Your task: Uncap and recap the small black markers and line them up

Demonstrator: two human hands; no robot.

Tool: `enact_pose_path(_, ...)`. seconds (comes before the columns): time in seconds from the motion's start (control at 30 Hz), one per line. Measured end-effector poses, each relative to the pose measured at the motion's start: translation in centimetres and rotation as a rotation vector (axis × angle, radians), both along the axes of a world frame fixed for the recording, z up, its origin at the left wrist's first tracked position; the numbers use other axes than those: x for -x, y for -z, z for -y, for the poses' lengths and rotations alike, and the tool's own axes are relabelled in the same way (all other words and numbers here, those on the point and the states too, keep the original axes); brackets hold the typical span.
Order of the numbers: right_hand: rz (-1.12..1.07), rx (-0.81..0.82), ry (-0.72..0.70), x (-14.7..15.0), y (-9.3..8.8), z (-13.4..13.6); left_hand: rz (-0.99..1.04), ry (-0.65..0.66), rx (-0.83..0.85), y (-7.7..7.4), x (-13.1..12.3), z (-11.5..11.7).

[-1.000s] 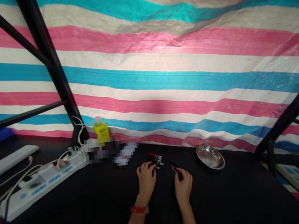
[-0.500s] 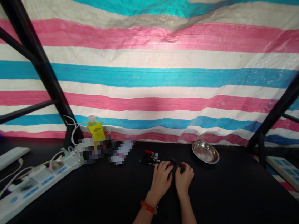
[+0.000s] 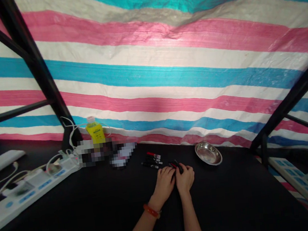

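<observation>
My left hand (image 3: 165, 183), with an orange-red bangle at its wrist, has its fingers curled and pressed together against a small black-and-red object (image 3: 178, 165). My right hand (image 3: 185, 179) is closed around the same object from the right, thumb and fingers bent. Fingers cover much of it, and its kind is hard to make out. Just left of and beyond my hands lie several marker-like pens (image 3: 152, 160) in a loose row, black with pale printing, the farthest one red.
A round steel dish (image 3: 208, 153) stands right of my hands. Left are a white power strip (image 3: 40, 189) with plugs and cables, a yellow bottle (image 3: 96, 132) and a pale printed packet (image 3: 123, 154). Black frame posts (image 3: 36, 69) and a striped sheet (image 3: 153, 86) bound the black tabletop (image 3: 104, 217).
My hands have drawn closer together around the black-and-red object, and the right fingers have closed further over it. The view has shifted slightly. The pens show more clearly beyond my left hand.
</observation>
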State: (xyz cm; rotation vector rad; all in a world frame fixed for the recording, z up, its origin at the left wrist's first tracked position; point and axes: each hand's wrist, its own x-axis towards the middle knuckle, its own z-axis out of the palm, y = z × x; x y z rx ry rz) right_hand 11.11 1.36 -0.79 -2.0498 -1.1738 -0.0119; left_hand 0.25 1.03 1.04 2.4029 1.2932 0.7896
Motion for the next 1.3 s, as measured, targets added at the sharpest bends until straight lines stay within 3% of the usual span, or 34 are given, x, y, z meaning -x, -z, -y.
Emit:
enact_pose_path(0.27, -0.021, 0.024, -0.003, -0.1, 0.0, -0.2, 0.030, -0.121, -0.019, 0.3, 0.5, -0.1)
enact_pose_path(0.5, -0.147, -0.156, -0.034, -0.4, 0.7, -0.2, -0.176, -0.268, -0.067, 0.3, 0.6, 0.3)
enact_pose_path(0.67, -0.243, -0.234, -0.034, -0.6, 1.1, -0.3, -0.269, -0.231, -0.036, 0.6, 0.6, 0.1)
enact_pose_path(0.83, -0.250, -0.252, -0.039, -0.7, 1.4, -0.4, -0.203, -0.194, -0.014, 0.5, 0.8, 0.2)
enact_pose_path(0.97, -0.224, -0.326, -0.015, -0.9, 1.5, -0.5, -0.216, -0.259, -0.040, -0.2, 0.7, 0.4)
enact_pose_path(1.13, -0.172, -0.382, -0.011, -1.8, 1.9, -1.3, -0.339, -0.366, 0.051, -0.7, 1.6, 1.7)
enact_pose_path(1.3, -0.183, -0.263, -0.100, -3.0, 2.0, -2.9, -0.401, -0.458, 0.046, 0.2, 3.7, 4.2)
